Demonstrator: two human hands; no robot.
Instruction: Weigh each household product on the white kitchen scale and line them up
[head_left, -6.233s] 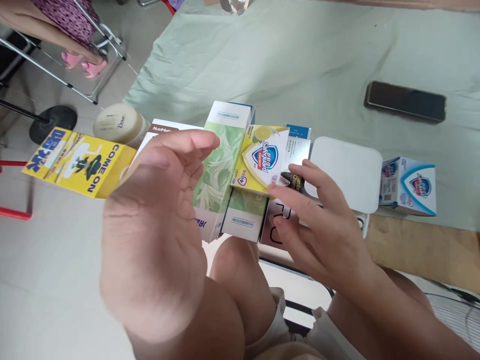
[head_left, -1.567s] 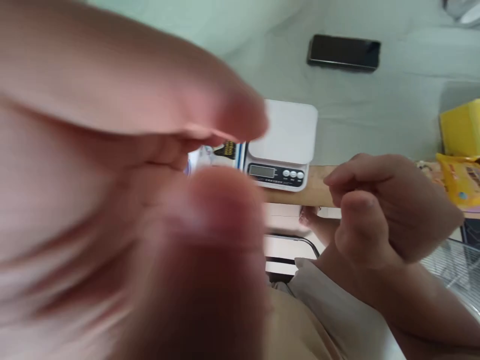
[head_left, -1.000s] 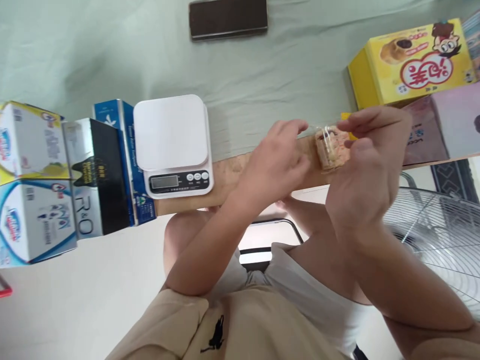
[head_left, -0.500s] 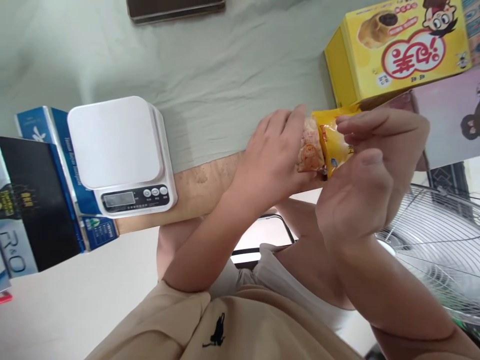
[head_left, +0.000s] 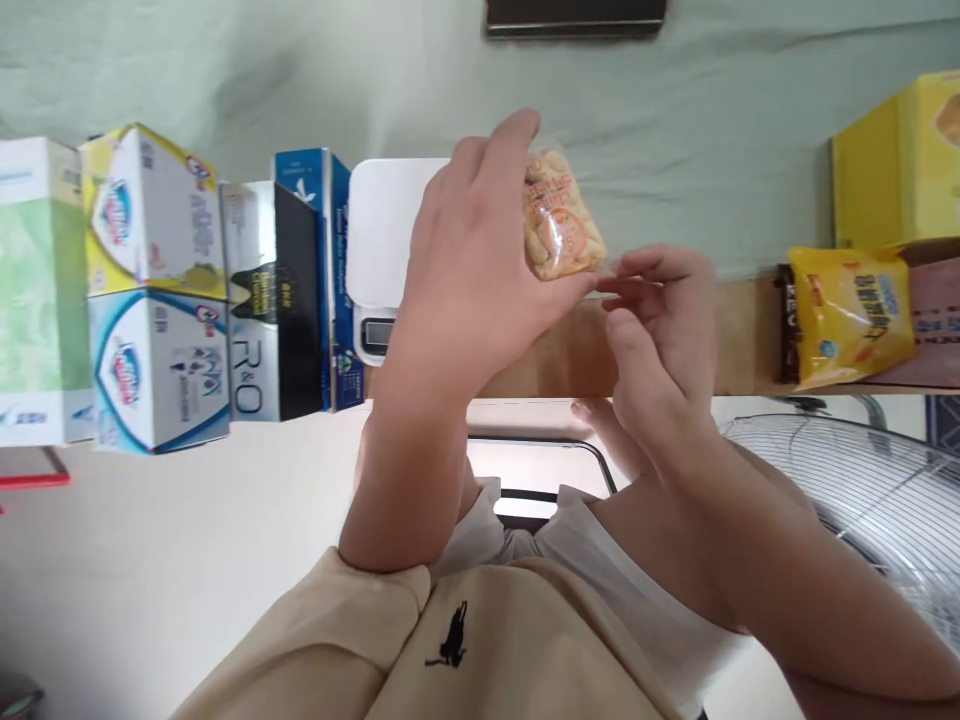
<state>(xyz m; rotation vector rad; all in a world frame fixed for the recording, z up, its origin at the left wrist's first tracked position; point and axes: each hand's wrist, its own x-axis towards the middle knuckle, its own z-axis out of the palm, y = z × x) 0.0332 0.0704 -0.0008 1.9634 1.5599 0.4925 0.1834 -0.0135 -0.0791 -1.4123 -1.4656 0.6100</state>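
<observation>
The green box (head_left: 45,290) is cut off by the left edge. Below it a red frame (head_left: 34,482), also cut, lies over the pale floor (head_left: 187,550). Next come the yellow soap box (head_left: 169,215), the blue soap box (head_left: 172,370) nearer the person, the black box (head_left: 296,300) and the blue box (head_left: 337,250), all in a row. The scale (head_left: 382,230) touches or nearly touches that last one; the left hand (head_left: 465,270) covers its right part and much of its display.

That hand grips the snack pack (head_left: 559,215), thumb along the near side; the pack's left end is hidden by the fingers. How high it is held is unclear. Behind lies green cloth (head_left: 712,150), with a bare wooden strip (head_left: 574,345) in front; the phone (head_left: 576,15) is cut by the top edge.

The right hand (head_left: 660,340) is loosely curled at the pack's near right corner; whether it pinches the wrapper cannot be told.

Farther right, the yellow packet (head_left: 851,315) partly covers a dark item (head_left: 786,330) and the pink box (head_left: 934,320). The yellow box (head_left: 885,170) behind and the fan (head_left: 877,500) below run out of view.
</observation>
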